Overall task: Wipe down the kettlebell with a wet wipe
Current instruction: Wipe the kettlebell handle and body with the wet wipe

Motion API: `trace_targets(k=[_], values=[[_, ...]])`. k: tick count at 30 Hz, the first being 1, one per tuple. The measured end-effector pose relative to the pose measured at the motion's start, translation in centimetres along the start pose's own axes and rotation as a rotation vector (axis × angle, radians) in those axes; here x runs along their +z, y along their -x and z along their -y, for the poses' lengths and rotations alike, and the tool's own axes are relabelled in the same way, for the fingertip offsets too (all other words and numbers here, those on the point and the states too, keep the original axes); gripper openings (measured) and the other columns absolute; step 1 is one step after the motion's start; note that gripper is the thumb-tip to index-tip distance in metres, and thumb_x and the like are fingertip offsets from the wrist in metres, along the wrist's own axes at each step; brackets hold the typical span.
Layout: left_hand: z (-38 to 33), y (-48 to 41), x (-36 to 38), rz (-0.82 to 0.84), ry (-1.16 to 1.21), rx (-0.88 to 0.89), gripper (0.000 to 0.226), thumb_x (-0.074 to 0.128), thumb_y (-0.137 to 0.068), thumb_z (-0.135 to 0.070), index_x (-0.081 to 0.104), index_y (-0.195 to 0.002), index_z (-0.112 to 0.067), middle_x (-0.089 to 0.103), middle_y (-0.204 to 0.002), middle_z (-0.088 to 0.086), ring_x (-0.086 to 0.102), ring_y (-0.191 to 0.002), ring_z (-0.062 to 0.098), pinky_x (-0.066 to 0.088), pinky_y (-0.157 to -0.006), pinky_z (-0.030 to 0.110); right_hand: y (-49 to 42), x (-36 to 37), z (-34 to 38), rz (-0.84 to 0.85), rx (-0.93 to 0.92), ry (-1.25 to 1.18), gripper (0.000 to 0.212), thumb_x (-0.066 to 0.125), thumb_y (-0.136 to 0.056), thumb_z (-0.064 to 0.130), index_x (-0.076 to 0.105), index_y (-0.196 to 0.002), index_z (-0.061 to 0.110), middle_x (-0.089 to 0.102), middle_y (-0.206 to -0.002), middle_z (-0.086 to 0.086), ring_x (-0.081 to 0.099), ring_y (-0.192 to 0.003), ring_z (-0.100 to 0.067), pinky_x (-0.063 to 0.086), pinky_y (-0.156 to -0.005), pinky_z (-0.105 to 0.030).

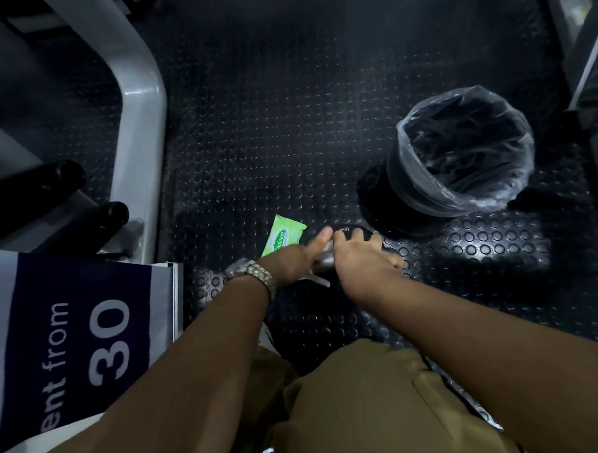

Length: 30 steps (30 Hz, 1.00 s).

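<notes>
- The black kettlebell [347, 229] sits on the floor [296, 106], near the middle, close to the person.
- Its shiny handle [324, 258] shows between the two hands.
- The right hand [361, 260] lies on top of the kettlebell with its fingers spread apart.
- The left hand [294, 260] is by the handle with its thumb sticking out. Its other fingers are hidden, so I cannot tell if they grip.
- A bit of white wipe [319, 280] pokes out under the hands.
- A watch [254, 274] is on the left wrist.
- A green pack [283, 237] lies just left of the kettlebell.
- A bin [401, 176] with a clear bag stands toward the far right edge.
- A grey frame [141, 116] is on the left.
- A sign [80, 336] saying "30" is in the near left corner.
</notes>
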<state>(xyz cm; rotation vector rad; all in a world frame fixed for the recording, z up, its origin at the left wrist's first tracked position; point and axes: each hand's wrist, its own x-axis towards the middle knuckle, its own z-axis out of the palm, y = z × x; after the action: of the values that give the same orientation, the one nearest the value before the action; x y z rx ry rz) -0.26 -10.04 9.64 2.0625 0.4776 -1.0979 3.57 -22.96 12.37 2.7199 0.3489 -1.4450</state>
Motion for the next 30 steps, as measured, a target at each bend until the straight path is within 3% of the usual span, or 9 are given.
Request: trace_targets(k=[2, 5, 7, 9, 15, 19, 23, 27, 30], values=[[0.7, -0.7, 1.2, 0.023, 0.025, 0.017, 0.058, 0.028, -0.106, -0.060, 0.041, -0.156, -0.033, 0.052, -0.152, 0.011, 0.051, -0.136, 0.027, 0.033, -0.118, 0.039, 0.1, -0.3, 0.0, 0.011, 0.000, -0.017, 0.093, 0.083, -0.080, 0.013, 0.028, -0.153, 0.032, 0.028, -0.152, -0.006, 0.024, -0.142, -0.038, 0.037, -0.098, -0.077], [0.7, -0.2, 1.6, 0.002, 0.101, 0.029, 0.078, 0.018, -0.088, -0.089, 0.067, -0.130, -0.045, 0.071, -0.128, -0.009, 0.069, -0.109, 0.009, 0.040, -0.110, 0.039, 0.0, -0.2, 0.0, 0.004, 0.007, -0.008, 0.091, 0.083, -0.078, 0.011, 0.031, -0.150, 0.031, 0.029, -0.151, -0.006, 0.025, -0.142, -0.038, 0.038, -0.097, -0.077], [-0.4, 1.5, 0.9, -0.082, 0.099, 0.034, 0.075, 0.017, -0.095, -0.080, 0.071, -0.125, -0.039, 0.067, -0.121, -0.018, 0.064, -0.103, 0.005, 0.036, -0.100, 0.031, -0.1, -0.1, 0.0, 0.012, 0.013, -0.003, 0.093, 0.084, -0.077, 0.011, 0.030, -0.150, 0.030, 0.029, -0.150, -0.006, 0.024, -0.142, -0.038, 0.037, -0.098, -0.077], [-0.8, 2.0, 0.4, -0.132, 0.018, 0.049, 0.080, 0.015, -0.098, -0.075, 0.074, -0.122, -0.027, 0.071, -0.121, -0.004, 0.061, -0.108, 0.014, 0.036, -0.091, 0.032, -0.3, -0.2, 0.4, 0.034, 0.030, -0.021, 0.092, 0.084, -0.080, 0.021, 0.028, -0.152, 0.033, 0.028, -0.150, -0.005, 0.022, -0.142, -0.038, 0.034, -0.100, -0.078], [-1.3, 0.2, 0.9, -0.040, -0.047, -0.041, 0.097, 0.009, -0.091, -0.083, 0.071, -0.127, -0.017, 0.073, -0.118, 0.014, 0.059, -0.101, 0.017, 0.037, -0.103, 0.038, -0.2, -0.5, 0.5, 0.047, 0.036, -0.035, 0.093, 0.081, -0.082, 0.015, 0.026, -0.156, 0.032, 0.027, -0.151, -0.005, 0.020, -0.145, -0.038, 0.032, -0.102, -0.080], [-0.5, -0.6, 0.9, -0.082, -0.026, -0.042, 0.092, 0.014, -0.094, -0.081, 0.066, -0.135, -0.017, 0.066, -0.132, 0.014, 0.058, -0.124, 0.027, 0.037, -0.098, 0.034, 0.1, 0.0, 0.1, 0.002, 0.002, 0.011, 0.101, 0.084, -0.077, 0.007, 0.025, -0.155, 0.031, 0.029, -0.149, -0.007, 0.025, -0.140, -0.039, 0.035, -0.097, -0.080], [-0.6, -0.7, -0.5, -0.093, -0.032, -0.018, 0.071, 0.037, -0.104, -0.061, 0.021, -0.163, -0.025, 0.053, -0.144, 0.023, 0.051, -0.133, 0.035, 0.035, -0.109, 0.039, 0.2, 0.2, -0.3, -0.006, -0.017, 0.025, 0.101, 0.083, -0.076, 0.004, 0.024, -0.154, 0.027, 0.030, -0.147, -0.008, 0.027, -0.138, -0.038, 0.037, -0.098, -0.078], [-0.5, -1.2, -0.5, -0.101, 0.042, -0.046, 0.061, 0.028, -0.108, -0.055, 0.017, -0.163, -0.030, 0.051, -0.145, 0.023, 0.050, -0.133, 0.033, 0.032, -0.109, 0.037, 0.2, 0.1, -0.3, 0.000, -0.020, 0.033, 0.103, 0.083, -0.076, 0.004, 0.022, -0.156, 0.026, 0.029, -0.148, -0.009, 0.026, -0.140, -0.038, 0.037, -0.098, -0.078], [0.0, -1.2, 0.5, -0.060, 0.126, -0.094, 0.087, 0.013, -0.096, -0.078, 0.045, -0.154, -0.021, 0.053, -0.147, 0.018, 0.048, -0.135, 0.028, 0.027, -0.115, 0.040, 0.3, 0.0, 0.0, -0.004, -0.008, 0.041, 0.104, 0.084, -0.073, 0.001, 0.025, -0.154, 0.026, 0.030, -0.148, -0.008, 0.027, -0.140, -0.038, 0.036, -0.098, -0.080]])
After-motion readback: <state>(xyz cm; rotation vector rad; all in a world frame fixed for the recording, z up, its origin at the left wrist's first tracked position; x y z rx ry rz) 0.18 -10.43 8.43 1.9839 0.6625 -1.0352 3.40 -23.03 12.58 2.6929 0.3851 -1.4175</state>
